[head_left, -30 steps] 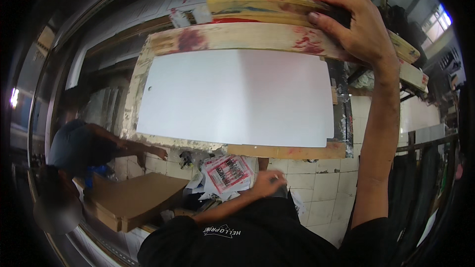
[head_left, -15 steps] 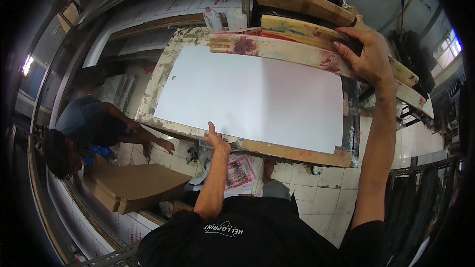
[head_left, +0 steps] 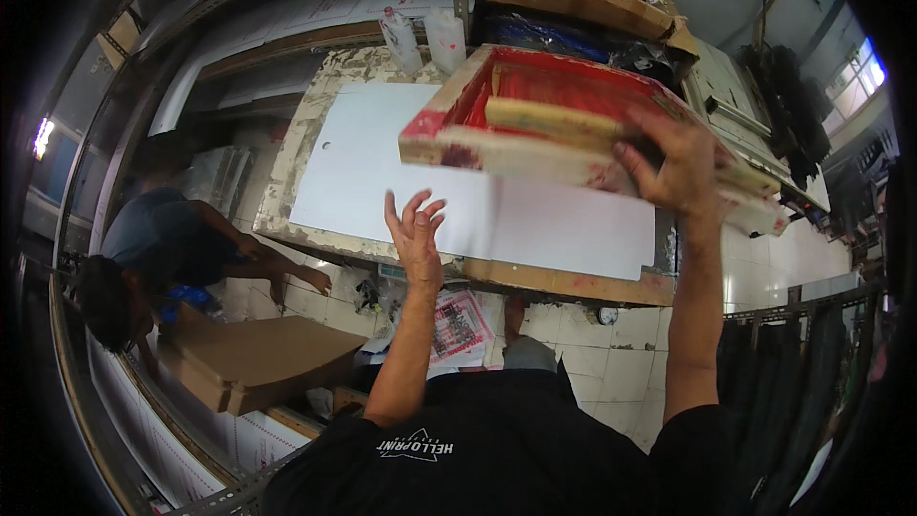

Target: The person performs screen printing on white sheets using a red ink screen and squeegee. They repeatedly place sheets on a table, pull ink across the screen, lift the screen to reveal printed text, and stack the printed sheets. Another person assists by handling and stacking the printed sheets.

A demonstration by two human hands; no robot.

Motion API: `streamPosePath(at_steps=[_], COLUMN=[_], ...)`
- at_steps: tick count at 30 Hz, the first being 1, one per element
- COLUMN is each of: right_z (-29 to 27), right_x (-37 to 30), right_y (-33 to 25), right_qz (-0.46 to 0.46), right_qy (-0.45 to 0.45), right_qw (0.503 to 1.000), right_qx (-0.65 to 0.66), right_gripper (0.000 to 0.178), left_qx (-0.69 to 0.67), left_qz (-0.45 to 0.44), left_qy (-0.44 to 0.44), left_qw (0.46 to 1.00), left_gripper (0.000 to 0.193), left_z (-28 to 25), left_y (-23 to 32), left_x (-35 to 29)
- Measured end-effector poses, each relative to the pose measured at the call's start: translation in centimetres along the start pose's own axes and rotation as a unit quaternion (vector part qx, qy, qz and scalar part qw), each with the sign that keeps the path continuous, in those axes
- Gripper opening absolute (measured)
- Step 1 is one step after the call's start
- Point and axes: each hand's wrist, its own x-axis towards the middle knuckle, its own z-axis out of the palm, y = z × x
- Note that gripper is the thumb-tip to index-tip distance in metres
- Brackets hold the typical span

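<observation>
Two hands at work: my right hand [head_left: 680, 172] keeps a closed grip on the red-stained wooden screen frame [head_left: 564, 124], tilted above the white sheet [head_left: 401, 182] on the table [head_left: 315, 124]; my left hand [head_left: 415, 234], fingers spread wide, hovers over the sheet's near edge.

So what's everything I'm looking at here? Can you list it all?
Printing frame: one, wooden, red-stained, lifted above the table, gripped at its right side.
White sheet: one, flat on the table.
Work table: one, paint-crusted cream top.
Plastic bottles: two, clear and whitish, at the table's far edge.
Cardboard box: one, brown, on the floor at left.
Other person: one, crouching by the box.
Printed paper: one, red and white, on the floor tiles.
Left hand: open, over the sheet's near edge.
Right hand: gripping the frame.
</observation>
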Motion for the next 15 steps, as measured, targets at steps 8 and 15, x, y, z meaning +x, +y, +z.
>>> streamPosePath(at_steps=[8,15], right_z=[10.8,19.2], right_x=[-12.6,-18.3], right_y=[-2.5,-2.0], right_qz=[0.14,0.129], right_qy=[-0.098,-0.328], right_qw=[0.979,0.936], right_qx=[0.111,-0.003], right_gripper=[0.039,0.072], left_qx=[0.17,0.467], left_qz=[-0.111,0.019], left_qy=[-0.066,-0.071], left_qw=[0.977,0.881], left_gripper=[0.057,0.073], left_z=[-8.4,-13.8], left_y=[-3.4,-9.2], left_x=[-4.2,-5.6])
